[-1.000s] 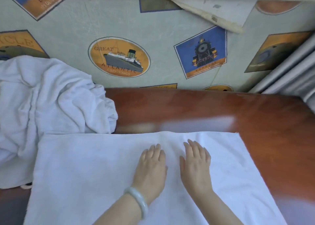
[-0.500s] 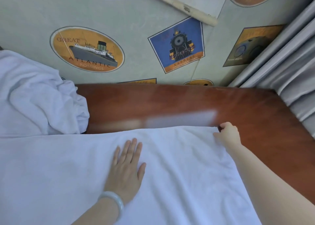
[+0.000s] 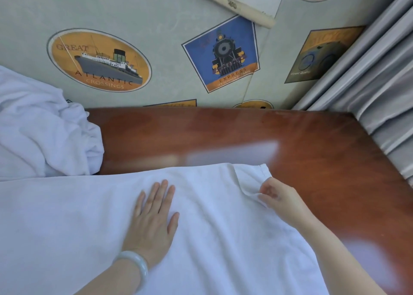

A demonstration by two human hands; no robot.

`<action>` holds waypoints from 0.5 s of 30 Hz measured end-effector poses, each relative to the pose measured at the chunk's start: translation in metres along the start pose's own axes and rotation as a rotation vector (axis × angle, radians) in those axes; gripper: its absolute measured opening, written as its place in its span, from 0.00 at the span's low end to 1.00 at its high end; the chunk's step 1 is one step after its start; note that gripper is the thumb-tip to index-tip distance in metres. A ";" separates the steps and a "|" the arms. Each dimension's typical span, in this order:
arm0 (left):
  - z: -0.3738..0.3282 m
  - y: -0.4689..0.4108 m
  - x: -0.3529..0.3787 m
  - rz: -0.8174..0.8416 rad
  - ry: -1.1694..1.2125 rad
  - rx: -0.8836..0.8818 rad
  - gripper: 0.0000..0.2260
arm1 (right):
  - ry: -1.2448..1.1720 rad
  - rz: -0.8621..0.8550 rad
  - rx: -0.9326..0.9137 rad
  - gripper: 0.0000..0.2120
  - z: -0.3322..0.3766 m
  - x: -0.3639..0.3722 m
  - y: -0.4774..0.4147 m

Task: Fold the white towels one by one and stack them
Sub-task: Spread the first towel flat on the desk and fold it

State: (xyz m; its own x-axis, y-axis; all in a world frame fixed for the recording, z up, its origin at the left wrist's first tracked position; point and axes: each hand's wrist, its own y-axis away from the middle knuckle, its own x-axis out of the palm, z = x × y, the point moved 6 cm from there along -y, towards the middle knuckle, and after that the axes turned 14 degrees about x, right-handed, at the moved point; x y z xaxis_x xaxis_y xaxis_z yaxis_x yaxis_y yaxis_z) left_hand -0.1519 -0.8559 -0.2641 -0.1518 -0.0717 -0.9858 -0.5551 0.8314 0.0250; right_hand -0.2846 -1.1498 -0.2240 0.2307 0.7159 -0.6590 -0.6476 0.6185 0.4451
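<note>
Flat white terry towel (image 3: 212, 238) spread across the near side of the glossy reddish-brown wooden table (image 3: 301, 144). Left hand (image 3: 152, 221) lies palm-down, fingers spread, pressing its middle. Right hand (image 3: 279, 196) pinches the towel's far-right corner, lifted and curled over. Crumpled white towel pile (image 3: 40, 133) sits far left.

**White on red-brown**

The towel (image 3: 223, 238) under my left hand (image 3: 152, 223) is plain white, as is the crumpled pile (image 3: 40, 133) beyond it to the left. Right of my right hand (image 3: 279, 200), the table (image 3: 324, 160) is glossy reddish-brown. My left wrist's bangle (image 3: 136, 261) is pale green. Ahead, grey-green wallpaper (image 3: 156, 15) carries orange and blue travel emblems; the curtain (image 3: 380, 82) is grey.
</note>
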 end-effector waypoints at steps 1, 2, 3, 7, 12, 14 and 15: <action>0.000 0.000 0.000 -0.002 0.002 -0.001 0.32 | -0.078 -0.038 0.049 0.09 -0.005 -0.004 -0.004; 0.000 0.000 0.001 0.000 0.005 -0.002 0.32 | -0.138 -0.123 0.093 0.08 -0.010 -0.010 -0.011; 0.000 0.000 0.001 0.003 0.009 -0.003 0.32 | -0.141 -0.221 0.131 0.06 -0.011 -0.018 -0.019; 0.000 -0.001 0.001 0.005 0.007 0.000 0.32 | 0.235 -0.309 0.254 0.10 -0.004 -0.026 -0.059; 0.000 0.001 0.000 0.030 0.028 0.010 0.31 | 0.346 -0.170 0.199 0.09 0.010 -0.028 -0.089; -0.002 -0.001 -0.002 0.051 0.024 0.076 0.29 | 0.265 -0.329 0.179 0.07 0.009 -0.058 -0.096; -0.001 -0.002 -0.002 0.061 0.009 0.111 0.29 | 0.166 -0.390 0.202 0.06 0.005 -0.070 -0.099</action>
State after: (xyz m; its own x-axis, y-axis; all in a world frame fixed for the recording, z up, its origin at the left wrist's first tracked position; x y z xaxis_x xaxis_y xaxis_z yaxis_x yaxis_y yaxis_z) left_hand -0.1509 -0.8582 -0.2617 -0.1901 -0.0234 -0.9815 -0.4506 0.8903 0.0661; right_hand -0.2329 -1.2596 -0.2189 0.2989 0.3666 -0.8811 -0.3772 0.8935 0.2437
